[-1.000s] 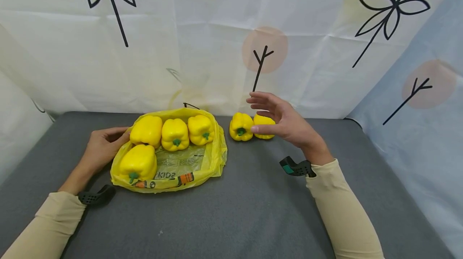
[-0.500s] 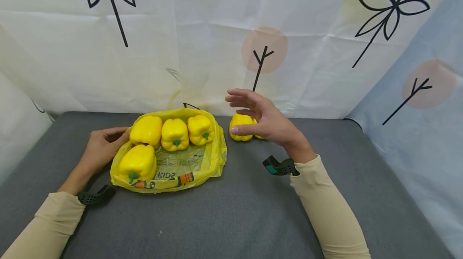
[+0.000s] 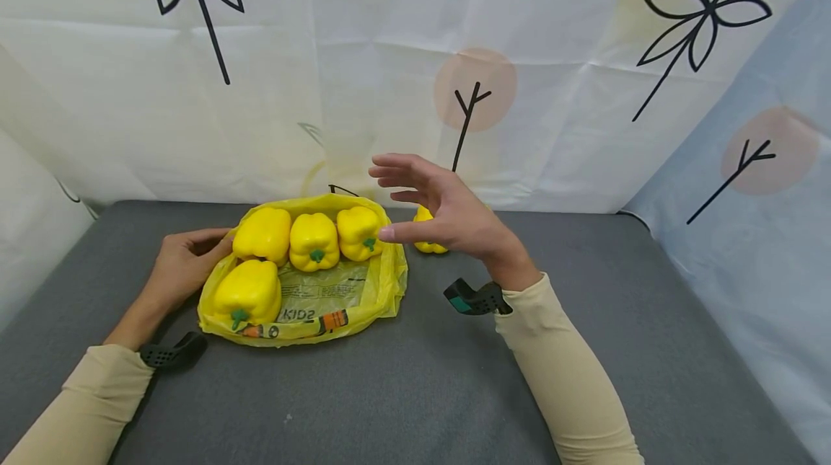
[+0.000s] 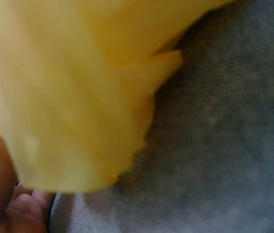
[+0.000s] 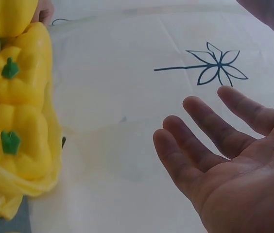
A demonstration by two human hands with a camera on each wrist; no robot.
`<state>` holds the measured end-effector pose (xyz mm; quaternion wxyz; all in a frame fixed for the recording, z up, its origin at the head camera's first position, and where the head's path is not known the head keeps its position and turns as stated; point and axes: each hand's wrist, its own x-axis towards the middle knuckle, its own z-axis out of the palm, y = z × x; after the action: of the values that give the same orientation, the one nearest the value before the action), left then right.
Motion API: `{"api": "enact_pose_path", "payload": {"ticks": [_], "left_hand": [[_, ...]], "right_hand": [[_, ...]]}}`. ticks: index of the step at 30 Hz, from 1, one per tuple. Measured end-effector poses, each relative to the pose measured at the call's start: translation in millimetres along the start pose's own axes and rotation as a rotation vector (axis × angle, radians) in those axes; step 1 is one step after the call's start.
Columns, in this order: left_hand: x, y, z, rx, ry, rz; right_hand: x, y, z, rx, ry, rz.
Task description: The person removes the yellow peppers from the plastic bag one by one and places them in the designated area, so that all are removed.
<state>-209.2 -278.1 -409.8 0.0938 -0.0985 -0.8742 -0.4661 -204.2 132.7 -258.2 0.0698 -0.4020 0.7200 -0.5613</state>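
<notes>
A yellow plastic bag with its rim rolled down lies on the grey table, holding several yellow bell peppers with green stems. At the bag's left side, my left hand grips the rim between thumb and fingers; in the left wrist view yellow plastic covers most of that hand. My right hand, fingers spread and holding nothing, hovers by the bag's right rim. Behind it, a loose bell pepper is partly hidden. The right wrist view shows the open palm apart from the bagged peppers.
A white cloth with printed plants hangs along the table's back edge. Another pale blue cloth borders the right side. Grey table surface stretches in front of the bag.
My right hand has moved left, from over the loose peppers to the bag's right rim, covering most of the loose peppers from view. My left hand and the bag have stayed still.
</notes>
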Motion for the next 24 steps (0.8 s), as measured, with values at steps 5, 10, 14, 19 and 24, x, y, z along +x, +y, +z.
{"api": "enact_pose_path", "payload": {"ticks": [5, 10, 14, 19, 24], "left_hand": [[-0.5, 1.1, -0.5, 0.0, 0.0, -0.012], [-0.4, 1.8, -0.1, -0.004, -0.002, -0.008], [0.0, 1.8, 0.2, 0.0, 0.001, -0.012], [0.6, 1.0, 0.4, -0.001, 0.0, -0.014], [0.8, 0.1, 0.3, -0.003, 0.0, -0.012]], "right_hand": [[8.2, -3.2, 9.8, 0.019, -0.006, -0.036], [14.6, -5.8, 18.3, 0.025, -0.019, -0.03], [19.4, -8.6, 24.6, 0.027, -0.031, -0.015], [24.1, -10.0, 32.3, 0.047, -0.035, -0.035], [28.8, -12.1, 39.2, 0.06, -0.041, -0.057]]}}
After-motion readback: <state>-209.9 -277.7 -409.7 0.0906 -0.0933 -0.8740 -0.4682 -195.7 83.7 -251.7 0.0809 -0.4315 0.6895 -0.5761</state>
